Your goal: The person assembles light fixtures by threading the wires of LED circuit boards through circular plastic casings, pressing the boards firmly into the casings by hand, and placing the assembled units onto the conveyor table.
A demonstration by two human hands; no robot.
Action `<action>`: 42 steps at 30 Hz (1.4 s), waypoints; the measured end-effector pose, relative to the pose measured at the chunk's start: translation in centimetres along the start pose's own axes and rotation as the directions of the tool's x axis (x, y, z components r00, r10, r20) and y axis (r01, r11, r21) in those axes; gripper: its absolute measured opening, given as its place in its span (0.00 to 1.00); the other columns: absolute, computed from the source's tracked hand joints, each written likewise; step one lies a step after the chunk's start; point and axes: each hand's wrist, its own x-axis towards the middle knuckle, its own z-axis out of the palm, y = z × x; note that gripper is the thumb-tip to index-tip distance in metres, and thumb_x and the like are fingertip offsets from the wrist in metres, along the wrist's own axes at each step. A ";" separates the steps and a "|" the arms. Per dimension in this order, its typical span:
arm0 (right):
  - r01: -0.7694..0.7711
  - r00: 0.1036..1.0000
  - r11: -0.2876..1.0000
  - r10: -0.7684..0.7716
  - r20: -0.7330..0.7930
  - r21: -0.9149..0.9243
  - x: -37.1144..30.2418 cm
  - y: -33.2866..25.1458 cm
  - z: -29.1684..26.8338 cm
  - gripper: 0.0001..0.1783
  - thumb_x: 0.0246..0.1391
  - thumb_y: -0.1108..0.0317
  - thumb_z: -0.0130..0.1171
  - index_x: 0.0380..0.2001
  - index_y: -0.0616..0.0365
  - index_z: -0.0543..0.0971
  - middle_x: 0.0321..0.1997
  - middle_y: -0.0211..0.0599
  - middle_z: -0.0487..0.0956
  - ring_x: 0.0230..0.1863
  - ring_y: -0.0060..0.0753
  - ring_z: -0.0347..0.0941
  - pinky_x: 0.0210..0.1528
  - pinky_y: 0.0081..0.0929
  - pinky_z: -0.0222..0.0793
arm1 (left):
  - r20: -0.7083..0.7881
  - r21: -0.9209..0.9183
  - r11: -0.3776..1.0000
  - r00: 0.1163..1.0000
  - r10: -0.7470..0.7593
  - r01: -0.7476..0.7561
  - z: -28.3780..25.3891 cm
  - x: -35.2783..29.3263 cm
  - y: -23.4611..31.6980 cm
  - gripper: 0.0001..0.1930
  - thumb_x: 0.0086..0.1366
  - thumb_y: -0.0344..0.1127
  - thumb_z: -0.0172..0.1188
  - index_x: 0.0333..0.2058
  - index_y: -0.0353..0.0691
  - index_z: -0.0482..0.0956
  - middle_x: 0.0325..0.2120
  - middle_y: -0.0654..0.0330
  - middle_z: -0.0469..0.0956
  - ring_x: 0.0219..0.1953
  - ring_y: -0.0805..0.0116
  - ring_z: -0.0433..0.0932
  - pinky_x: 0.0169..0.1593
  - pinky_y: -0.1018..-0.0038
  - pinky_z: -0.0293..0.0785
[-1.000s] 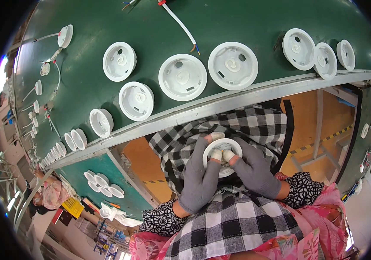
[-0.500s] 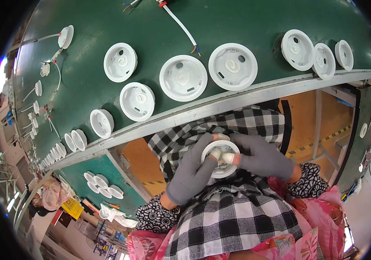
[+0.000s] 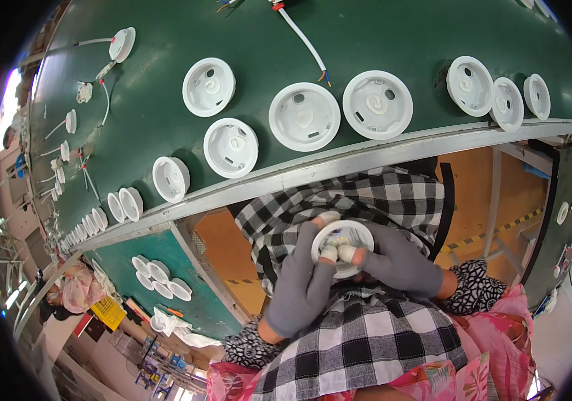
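Over my lap I hold a round white plastic housing (image 3: 364, 232), shaped like a shallow cup with a wide rim. My left hand (image 3: 301, 281), in a grey glove with covered fingertips, grips its left side, thumb pressed inside. My right hand (image 3: 396, 262), gloved the same way, grips the right side, its thumb also inside the cup, close to the left thumb. Small coloured spots show on the inner floor above the thumbs; I cannot make out what they are. The fingers under the housing are hidden.
Along the metal edge (image 3: 279, 172) of the green table (image 3: 159, 87) lie several like housings (image 3: 304, 117). A white cable (image 3: 302, 39) with bare wire ends lies farther back. More housings (image 3: 159, 271) rest on a lower green surface at left. Discs with cables sit at far left.
My view has shifted, so the table things sit farther right. Both thumbs have moved lower inside the housing, uncovering coloured spots on its floor. Both hands keep their grip.
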 end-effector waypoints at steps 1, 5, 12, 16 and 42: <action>0.116 0.993 0.976 -0.112 0.032 -0.184 0.1 0.2 -0.6 0.26 0.61 0.49 0.55 0.47 0.64 0.73 0.32 0.37 0.79 0.34 0.20 0.76 0.37 0.23 0.73 | -0.003 -0.001 1.000 1.000 0.000 0.000 -0.8 0.2 0.6 0.23 0.67 0.28 0.45 0.60 0.31 0.60 0.47 0.41 0.75 0.48 0.49 0.78 0.49 0.65 0.73; -0.094 0.988 0.952 0.125 0.090 -0.292 0.4 -1.8 -1.3 0.23 0.59 0.50 0.58 0.41 0.62 0.75 0.29 0.38 0.78 0.30 0.24 0.73 0.34 0.29 0.70 | 0.271 0.079 0.981 0.943 -0.192 0.177 -2.0 0.3 1.1 0.21 0.66 0.28 0.45 0.58 0.33 0.63 0.43 0.46 0.77 0.45 0.57 0.79 0.49 0.68 0.73; -0.078 0.996 0.967 0.066 -0.058 -0.240 -0.2 0.1 0.2 0.20 0.58 0.55 0.58 0.42 0.62 0.76 0.30 0.39 0.79 0.31 0.26 0.74 0.36 0.29 0.71 | -0.096 -0.142 0.984 0.988 -0.122 0.107 1.2 -1.0 -1.1 0.21 0.66 0.28 0.45 0.57 0.30 0.65 0.41 0.48 0.78 0.43 0.62 0.79 0.49 0.71 0.73; 0.015 1.000 0.977 -0.016 -0.002 -0.210 0.0 0.5 0.1 0.20 0.58 0.57 0.57 0.47 0.61 0.76 0.38 0.41 0.81 0.39 0.29 0.78 0.44 0.28 0.73 | -0.091 -0.128 0.982 0.984 -0.154 0.141 1.4 -1.4 -1.9 0.22 0.65 0.28 0.46 0.58 0.30 0.64 0.40 0.47 0.78 0.43 0.61 0.79 0.50 0.72 0.73; -0.094 0.987 0.915 0.136 0.080 -0.392 0.5 1.2 -0.5 0.23 0.57 0.53 0.54 0.44 0.64 0.76 0.35 0.52 0.79 0.36 0.47 0.78 0.39 0.38 0.71 | 0.211 -0.308 0.890 0.936 -0.280 0.336 -0.1 -0.4 -4.4 0.23 0.65 0.29 0.48 0.60 0.36 0.65 0.47 0.57 0.74 0.48 0.72 0.73 0.55 0.75 0.69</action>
